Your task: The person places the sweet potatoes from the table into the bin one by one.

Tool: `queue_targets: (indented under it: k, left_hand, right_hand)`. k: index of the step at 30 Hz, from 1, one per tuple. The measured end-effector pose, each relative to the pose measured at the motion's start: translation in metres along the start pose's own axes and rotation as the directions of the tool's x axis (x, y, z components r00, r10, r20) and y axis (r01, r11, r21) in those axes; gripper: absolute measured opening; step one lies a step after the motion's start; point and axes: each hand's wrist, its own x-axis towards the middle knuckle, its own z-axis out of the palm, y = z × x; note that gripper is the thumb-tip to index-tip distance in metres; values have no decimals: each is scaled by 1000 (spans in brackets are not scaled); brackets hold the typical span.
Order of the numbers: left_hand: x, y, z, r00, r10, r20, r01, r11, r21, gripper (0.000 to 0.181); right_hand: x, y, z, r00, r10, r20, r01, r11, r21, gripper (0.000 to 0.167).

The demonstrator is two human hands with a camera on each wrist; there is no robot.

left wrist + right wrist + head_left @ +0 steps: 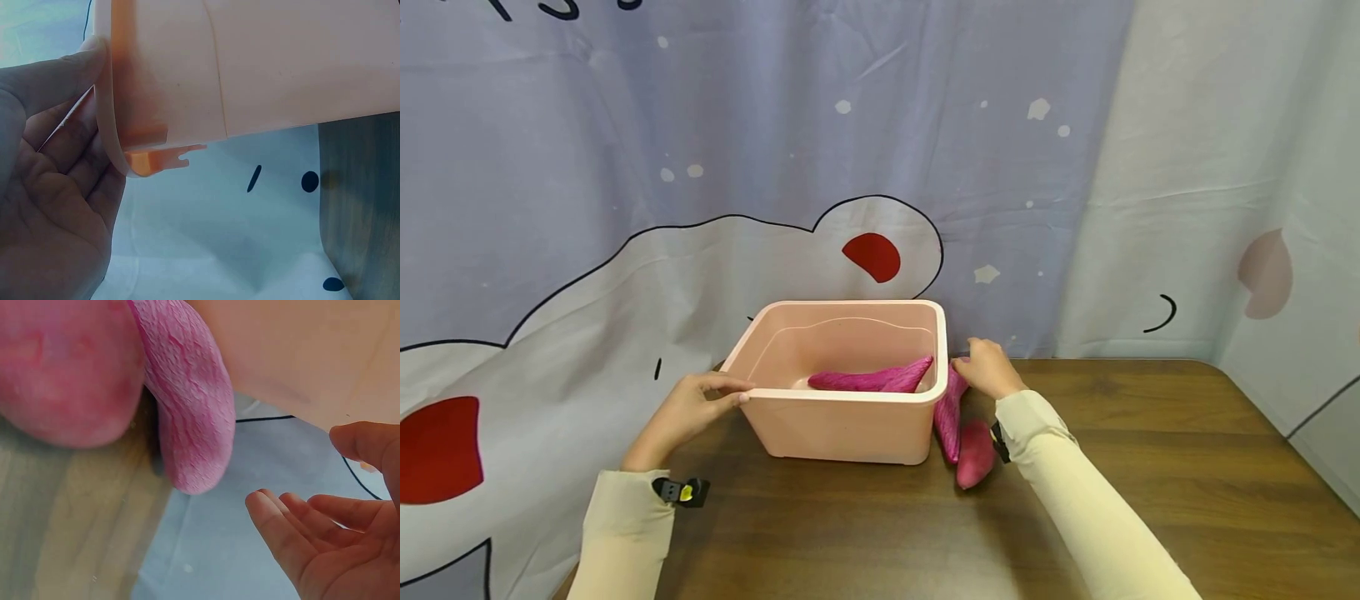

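Observation:
A pale pink plastic tub (842, 429) stands on the table, with a long magenta sweet potato (868, 381) lying inside it. My left hand (688, 417) pinches the tub's left rim between thumb and fingers, as the left wrist view also shows. Against the tub's right side lies a second long, wrinkled sweet potato (197, 419). Beside that one is a rounder, smoother pink sweet potato (69, 369). Near the far end of the wrinkled one, my right hand (988, 369) hovers with fingers parted. In the right wrist view a gap separates its fingertips from the sweet potato.
The brown wooden table (1120, 467) extends to the right and toward the front. A printed curtain (760, 125) hangs close behind the tub and around the table's sides. Each wrist carries a dark strap (679, 491).

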Motion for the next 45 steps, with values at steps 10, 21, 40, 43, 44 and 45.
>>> queue_targets:
  k: [10,21,40,43,44,45]
  left_hand:
    - [0,4,-2,1000,0,-2,0,1000,7,19]
    - [-1,3,0,1000,-8,-2,8,1000,-4,18]
    - [-1,4,-1,1000,-24,3,24,1000,-6,18]
    - [-1,4,-1,1000,-26,3,26,1000,-7,18]
    - [-1,4,-1,1000,-27,2,27,1000,-4,18]
    - [-1,4,-1,1000,-22,1,22,1000,-4,18]
  right_hand:
    - [-5,5,18,998,51,39,-53,997,57,27]
    - [-8,9,36,996,72,55,-76,995,70,27]
    - [-12,12,46,985,82,151,-96,991,88,38]
    - [-13,12,47,985,77,156,-94,990,108,37]
    - [-13,12,48,985,71,155,-89,990,111,37]
    - [-14,12,48,985,68,156,-86,990,114,37]
